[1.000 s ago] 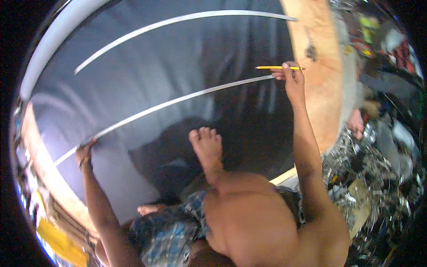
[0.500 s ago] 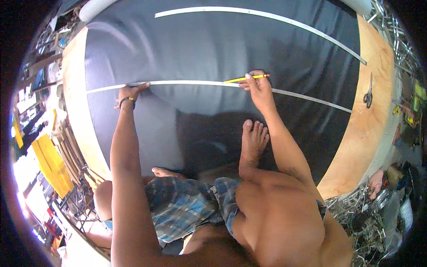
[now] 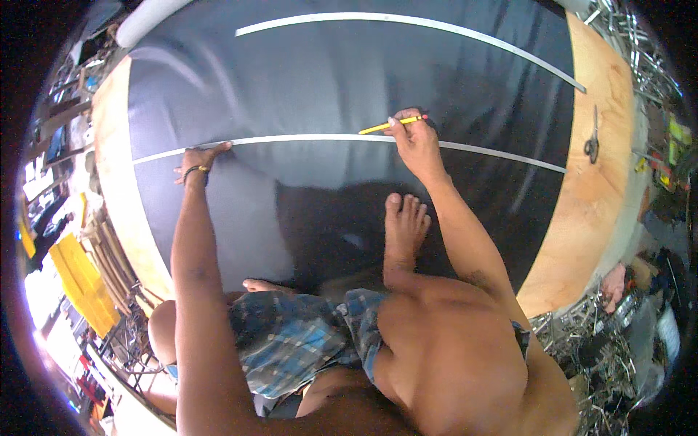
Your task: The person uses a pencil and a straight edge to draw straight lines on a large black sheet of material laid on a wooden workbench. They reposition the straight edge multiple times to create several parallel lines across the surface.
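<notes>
A long, pale straightedge strip (image 3: 305,138) lies crosswise on a sheet of dark grey, leather-like material (image 3: 320,87). My left hand (image 3: 201,158) presses on the strip's left part, its thumb stretched along it and the fingers spread; a dark bracelet circles that wrist. Yellow with a red end, a pencil (image 3: 374,128) is pinched in my right hand (image 3: 416,142). Its tip is at the strip's far edge, right of the middle. The lower side of my right hand rests on or just over the strip; which, I cannot tell.
A second pale strip (image 3: 436,29) lies farther back on the sheet. Scissors (image 3: 592,145) lie on the wooden board (image 3: 574,218) at the right. My bare foot (image 3: 404,225) stands on the sheet. Tangled metal scrap (image 3: 611,349) fills the lower right; yellow material (image 3: 83,287) is at the left.
The whole view has shifted slightly, with the sheet, strips and both hands appearing farther left. The pencil is a little more tilted. Both hands keep their places along the strip.
</notes>
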Demonstrator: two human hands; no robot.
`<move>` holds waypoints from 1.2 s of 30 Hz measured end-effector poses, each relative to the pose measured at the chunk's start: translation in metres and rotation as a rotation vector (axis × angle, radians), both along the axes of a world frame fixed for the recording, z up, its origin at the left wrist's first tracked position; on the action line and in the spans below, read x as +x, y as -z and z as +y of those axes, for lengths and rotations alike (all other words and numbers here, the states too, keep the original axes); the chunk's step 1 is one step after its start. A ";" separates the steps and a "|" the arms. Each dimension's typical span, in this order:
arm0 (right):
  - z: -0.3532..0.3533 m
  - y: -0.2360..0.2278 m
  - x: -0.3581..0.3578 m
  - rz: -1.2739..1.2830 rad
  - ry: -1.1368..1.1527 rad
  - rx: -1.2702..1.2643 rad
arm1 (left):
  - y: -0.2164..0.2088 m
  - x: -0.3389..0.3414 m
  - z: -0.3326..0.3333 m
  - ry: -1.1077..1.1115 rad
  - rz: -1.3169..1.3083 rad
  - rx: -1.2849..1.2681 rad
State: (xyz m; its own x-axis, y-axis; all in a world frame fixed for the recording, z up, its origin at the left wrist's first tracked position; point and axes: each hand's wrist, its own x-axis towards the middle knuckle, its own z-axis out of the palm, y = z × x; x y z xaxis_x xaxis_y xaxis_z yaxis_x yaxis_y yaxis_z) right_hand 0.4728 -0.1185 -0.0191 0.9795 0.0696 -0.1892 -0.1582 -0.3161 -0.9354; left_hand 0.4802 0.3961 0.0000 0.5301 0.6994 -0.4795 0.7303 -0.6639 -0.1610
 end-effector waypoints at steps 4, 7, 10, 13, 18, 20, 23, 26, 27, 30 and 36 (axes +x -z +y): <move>-0.088 -0.023 0.002 -0.155 -0.070 -0.205 | -0.004 0.000 -0.005 0.017 0.014 0.074; -0.183 -0.047 -0.002 -0.142 0.003 -0.331 | -0.003 0.004 -0.004 0.010 0.059 0.131; -0.279 -0.064 -0.010 0.065 0.085 -0.521 | 0.002 0.007 0.007 0.020 0.124 0.083; -0.359 -0.068 -0.023 0.016 0.181 -0.577 | 0.008 0.006 0.022 0.056 0.155 0.097; -0.454 -0.071 -0.038 -0.045 0.345 -0.809 | 0.025 0.007 0.037 0.170 0.139 0.049; -0.477 -0.074 -0.039 -0.043 0.385 -1.054 | 0.029 0.006 0.042 0.148 0.151 0.052; -0.483 -0.080 -0.046 0.043 0.523 -1.105 | 0.029 0.002 0.045 0.205 0.077 -0.090; -0.434 -0.062 -0.048 -0.368 0.307 -1.079 | 0.028 -0.014 0.039 0.153 -0.103 -0.267; -0.409 -0.057 -0.057 -0.155 0.290 -1.057 | 0.032 -0.022 0.030 0.121 -0.147 -0.201; -0.328 -0.018 -0.068 -0.093 0.107 -1.007 | 0.038 -0.046 0.002 0.329 -0.057 0.084; -0.298 0.027 -0.132 -0.380 0.133 -0.946 | 0.027 -0.109 -0.041 0.208 -0.183 0.063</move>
